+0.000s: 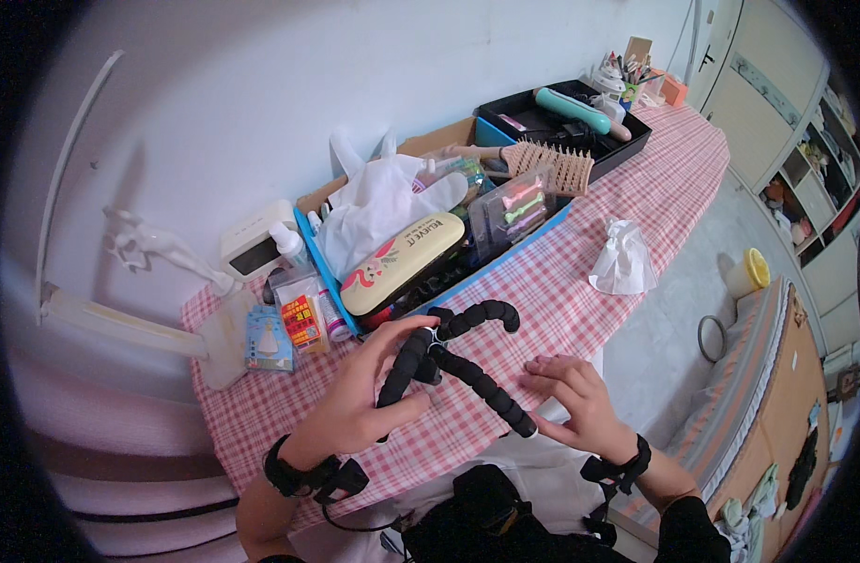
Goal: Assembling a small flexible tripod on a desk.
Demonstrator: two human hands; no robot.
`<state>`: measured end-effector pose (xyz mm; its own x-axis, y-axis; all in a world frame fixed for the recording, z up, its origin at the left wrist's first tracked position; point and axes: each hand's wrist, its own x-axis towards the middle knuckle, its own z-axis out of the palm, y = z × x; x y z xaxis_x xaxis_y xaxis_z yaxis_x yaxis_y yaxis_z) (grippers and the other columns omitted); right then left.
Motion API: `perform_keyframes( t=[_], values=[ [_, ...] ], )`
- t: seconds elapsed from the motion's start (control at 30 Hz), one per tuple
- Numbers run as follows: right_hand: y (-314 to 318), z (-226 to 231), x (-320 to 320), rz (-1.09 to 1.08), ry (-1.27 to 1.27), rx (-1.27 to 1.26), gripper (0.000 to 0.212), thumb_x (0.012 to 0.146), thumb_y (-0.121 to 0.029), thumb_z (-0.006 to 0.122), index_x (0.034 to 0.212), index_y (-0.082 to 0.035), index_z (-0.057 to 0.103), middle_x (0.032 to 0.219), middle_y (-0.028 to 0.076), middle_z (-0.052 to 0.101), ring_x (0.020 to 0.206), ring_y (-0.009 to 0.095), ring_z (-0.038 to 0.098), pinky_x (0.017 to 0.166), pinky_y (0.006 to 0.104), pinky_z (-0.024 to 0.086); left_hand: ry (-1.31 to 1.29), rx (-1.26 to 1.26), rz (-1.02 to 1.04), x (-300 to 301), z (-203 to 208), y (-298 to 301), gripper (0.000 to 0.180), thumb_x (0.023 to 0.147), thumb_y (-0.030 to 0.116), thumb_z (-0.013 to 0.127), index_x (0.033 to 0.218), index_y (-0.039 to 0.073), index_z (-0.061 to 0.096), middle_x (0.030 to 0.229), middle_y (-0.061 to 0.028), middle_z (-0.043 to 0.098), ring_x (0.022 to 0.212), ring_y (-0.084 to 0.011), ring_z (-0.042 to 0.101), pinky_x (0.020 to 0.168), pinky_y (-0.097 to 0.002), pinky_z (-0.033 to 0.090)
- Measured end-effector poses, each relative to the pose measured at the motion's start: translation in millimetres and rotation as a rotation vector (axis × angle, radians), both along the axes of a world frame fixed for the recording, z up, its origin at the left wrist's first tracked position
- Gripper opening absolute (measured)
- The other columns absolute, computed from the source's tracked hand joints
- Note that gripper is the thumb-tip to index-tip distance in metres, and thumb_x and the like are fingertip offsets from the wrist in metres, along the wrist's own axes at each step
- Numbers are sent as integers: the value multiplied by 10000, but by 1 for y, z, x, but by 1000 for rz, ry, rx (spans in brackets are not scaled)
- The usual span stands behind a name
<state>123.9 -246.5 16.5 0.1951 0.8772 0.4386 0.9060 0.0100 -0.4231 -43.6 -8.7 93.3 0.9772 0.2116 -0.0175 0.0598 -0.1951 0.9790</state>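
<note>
Over the near part of the table I hold a black flexible mini tripod (482,392) with segmented, bendable legs. My left hand (364,399) is closed on it, with fingers and thumb around one leg near the hub. Another leg curls over at its far end, and a third stretches out straight toward my right hand (580,403). That right hand has its fingers stretched and apart. Its thumb lies at the straight leg's tip; whether they touch I cannot tell.
Beyond the tripod, a blue-edged box (505,258) holds a yellow case (404,263), a white plastic bag (378,202) and a hairbrush (552,167). Crumpled white paper (622,258) lies on the checked tablecloth (679,178). Small packets (303,322) and a lamp base (225,342) stand at left.
</note>
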Motion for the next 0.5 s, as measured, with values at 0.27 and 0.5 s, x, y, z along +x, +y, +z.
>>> perform_keyframes(
  t=[0.27, 0.5],
  values=[
    [-7, 33, -2, 24, 322, 221, 646, 698, -250, 768, 1227, 8, 501, 1151, 163, 560, 1023, 293, 549, 878, 367, 433, 94, -107, -42, 4, -17, -9, 654, 764, 45, 678, 1354, 41, 395, 1214, -56, 484, 1117, -137, 457, 985, -281, 344],
    [38, 57, -28, 36, 260, 16, 870, 683, -278, 785, 1378, 3, 345, 1388, 221, 336, 1258, 385, 374, 1035, 455, 323, 2, 264, -86, 5, -20, -10, 683, 750, 110, 705, 1346, 25, 382, 1249, -133, 450, 1186, -234, 452, 1025, -331, 328]
  ],
)
